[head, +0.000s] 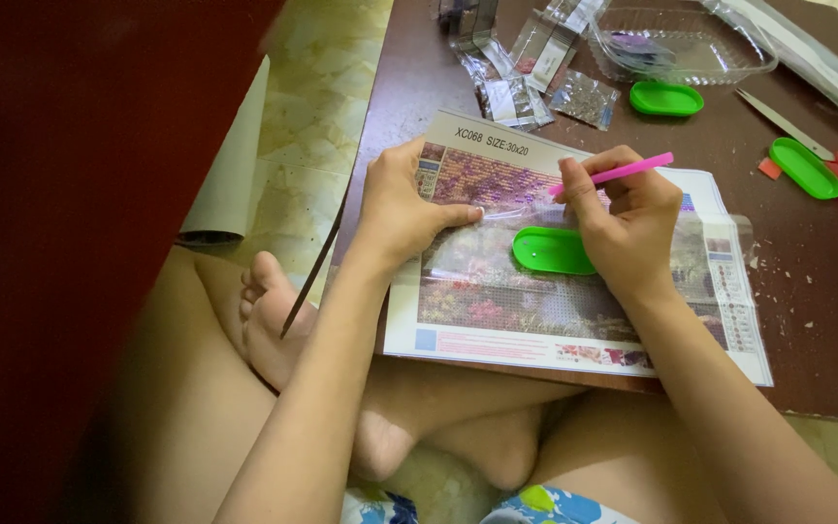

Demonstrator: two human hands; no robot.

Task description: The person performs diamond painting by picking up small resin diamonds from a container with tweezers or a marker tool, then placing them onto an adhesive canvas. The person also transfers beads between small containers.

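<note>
Mid-frame, the right hand pinches a pink pen over the partly filled diamond-painting canvas, while the left hand lies flat, pressing back its clear film.

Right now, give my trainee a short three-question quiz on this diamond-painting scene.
1. True or false: the right hand holds the pink applicator pen.
2. How many green oval trays are in view? A) one B) two C) three
3. What does the left hand rest on?

Key
1. True; the pen's tip points at the canvas.
2. C: one on the diamond-painting canvas beside the right hand, one near the clear plastic container, one next to the red-handled scissors.
3. The canvas, fingers pressing the clear protective film near its upper part.
</note>
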